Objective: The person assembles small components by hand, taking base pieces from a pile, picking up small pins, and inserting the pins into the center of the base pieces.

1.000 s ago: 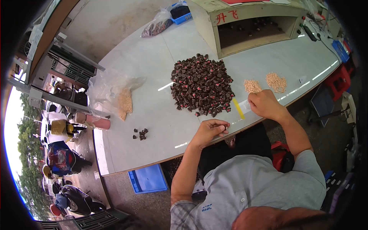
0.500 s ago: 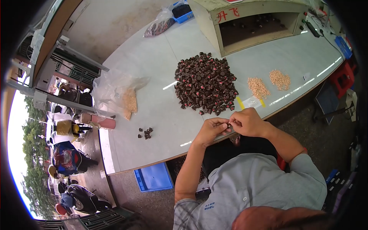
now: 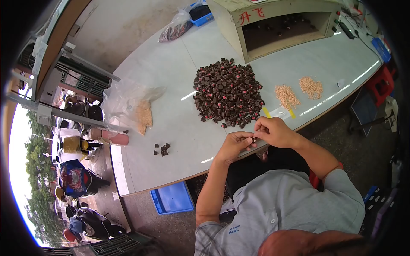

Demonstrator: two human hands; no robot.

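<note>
My left hand (image 3: 237, 145) is at the table's front edge, its fingers closed round a small dark piece (image 3: 254, 139) that shows only in part. My right hand (image 3: 272, 132) meets it there, thumb and forefinger pinched at the same piece; anything else between those fingertips is too small to make out. Beyond my hands lies a large heap of dark brown pieces with pink spots (image 3: 227, 94). Two small piles of pale beige bits, a nearer one (image 3: 287, 97) and a farther one (image 3: 311, 88), lie right of the heap.
Several dark pieces (image 3: 162, 149) lie at the left on the table (image 3: 183, 160). Behind them are a clear bag with beige bits (image 3: 143, 115) and a pink cylinder (image 3: 116, 138). An open-fronted box (image 3: 232, 25) stands at the back. A blue tray (image 3: 172, 198) is below the edge.
My right hand has come from beside the nearer beige pile to my left hand, and its fingertips now meet the piece held there. The view has shifted slightly.
</note>
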